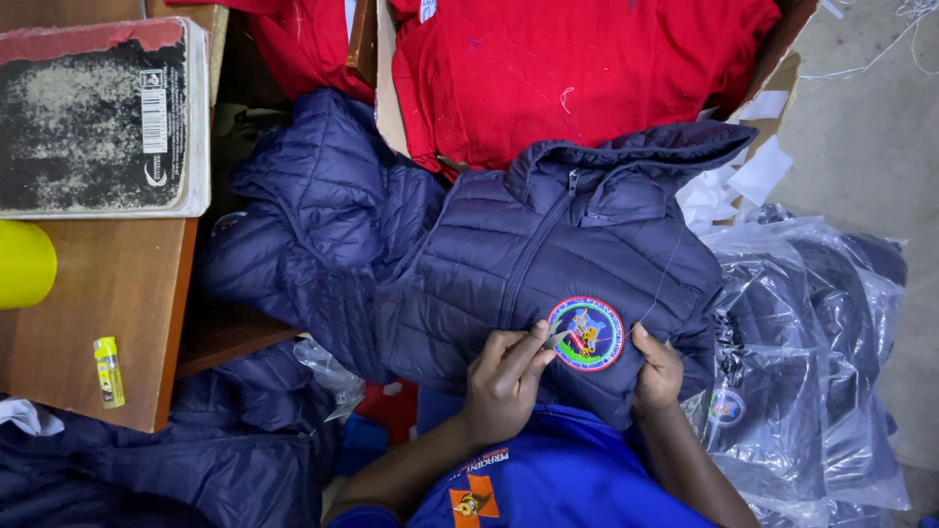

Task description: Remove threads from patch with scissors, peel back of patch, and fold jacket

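One round embroidered patch [586, 333] sat on the chest of a navy quilted jacket [548, 264], which lay across the person's lap, between the two hands. The left hand [503, 384] was just left of the patch, its fingers closed on a small pointed tool [556, 338] whose tip touched the patch edge. The right hand [657, 372] was closed on the jacket fabric just right of the patch, thumb on top. More navy jackets [313, 225] lay at the left, bagged jackets [812, 372] at the right, red garments [567, 68] behind in a cardboard box [773, 68]
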